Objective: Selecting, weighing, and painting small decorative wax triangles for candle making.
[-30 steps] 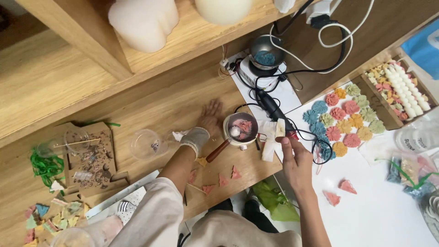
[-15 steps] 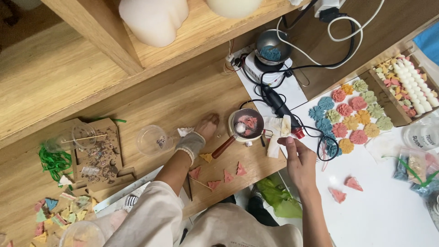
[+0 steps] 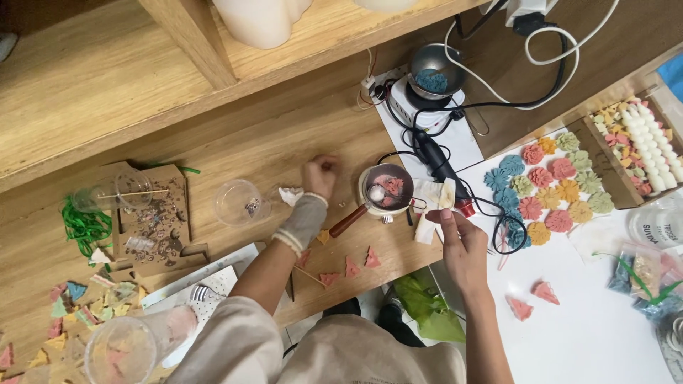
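Pink wax pieces are seen in a small melting pot point(image 3: 385, 189) on the wooden tabletop point(image 3: 235, 142). Left of the pot, the left hand point(image 3: 320, 174) is curled shut, empty. Right of it, a white wrapper point(image 3: 445, 193) is pinched by the right hand point(image 3: 461, 238). Beyond the pot, blue wax fills a metal cup point(image 3: 431, 74).

Plastic cup point(image 3: 131, 350) blurred, perhaps cut off below.
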